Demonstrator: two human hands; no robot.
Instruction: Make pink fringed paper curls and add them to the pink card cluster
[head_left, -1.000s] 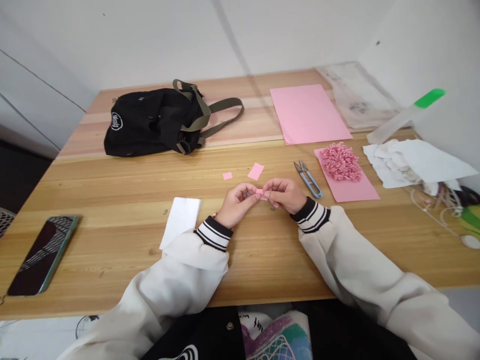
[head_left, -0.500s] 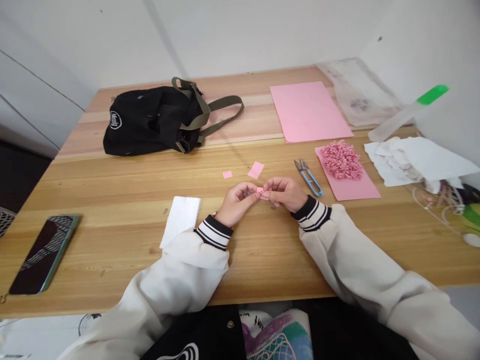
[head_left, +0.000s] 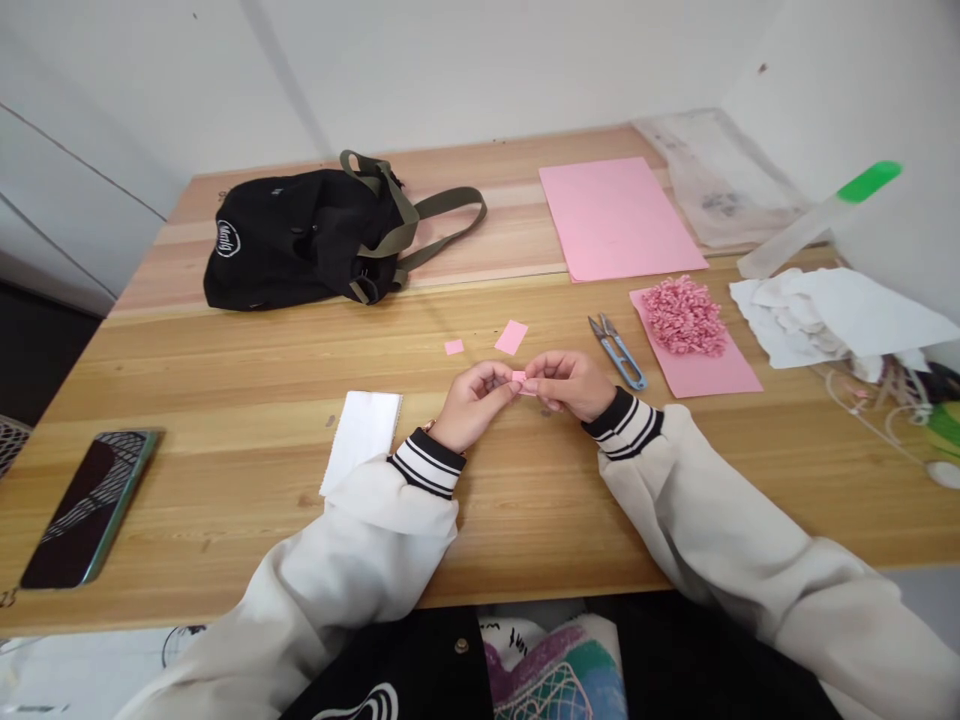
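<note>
A small piece of pink paper (head_left: 520, 377) is pinched between my two hands, above the wooden table. My left hand (head_left: 478, 402) grips its left end with thumb and fingers. At its right end my right hand (head_left: 568, 385) does the same, so the fingers hide much of the piece. Just beyond the hands lie a small pink paper rectangle (head_left: 511, 337) and a smaller pink scrap (head_left: 454, 347). Blue-handled thread snips (head_left: 618, 352) rest to the right of my right hand, blades pointing away.
Pink stamens (head_left: 684, 316) lie bunched on a pink sheet (head_left: 716, 377). Farther back are a larger pink sheet (head_left: 619, 220) and a black bag (head_left: 300, 240). A white cloth (head_left: 362, 440) and a phone (head_left: 86, 508) lie left, white scraps (head_left: 840, 315) and a green-capped tube (head_left: 817, 220) right.
Both hands keep their pinch on the pink paper in nearly the same place. The view has shifted very slightly; the things on the table lie as before.
</note>
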